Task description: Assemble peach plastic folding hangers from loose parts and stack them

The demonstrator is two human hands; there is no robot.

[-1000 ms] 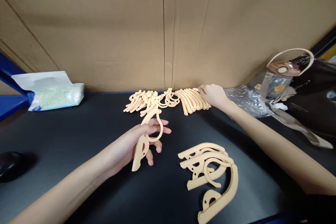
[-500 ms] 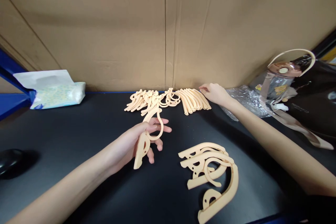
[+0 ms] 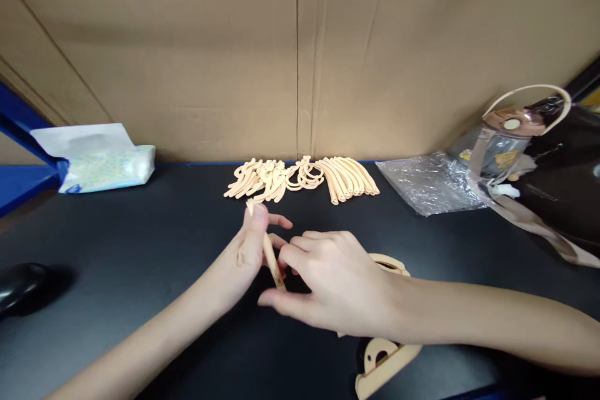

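Low in the middle of the frame, the left hand (image 3: 250,244) holds a thin peach-coloured plastic hanger piece (image 3: 270,257) edge-on above the black surface (image 3: 140,244). Its thumb and fingers (image 3: 280,221) pinch the piece along its length, and the top end pokes out above the knuckles. The right hand (image 3: 328,290) comes in from the right with its fingers curled close together. Their tips meet the lower part of the piece and the thumb reaches out beneath. I cannot tell whether this hand grips the piece or only touches it.

The right wrist lies across a loose pile of peach curved plastic parts (image 3: 382,359), hiding most of it. At the back centre a long row of matching peach plastic strips and hooks (image 3: 300,178) lies against the brown cardboard wall (image 3: 300,44). A soft pack of tissues (image 3: 100,162) sits at the upper left. A crumpled clear plastic bag (image 3: 429,184) and a tinted drinking bottle with a loop handle (image 3: 509,134) are at the upper right, and a dark rounded object (image 3: 21,284) is at the left edge.

The piece looks slim and smooth. Held only by its faces, it could twist out of the pinch, or bend and crack if both hands press unevenly. The forearm resting over the pile could also drag or scatter those parts when it shifts.
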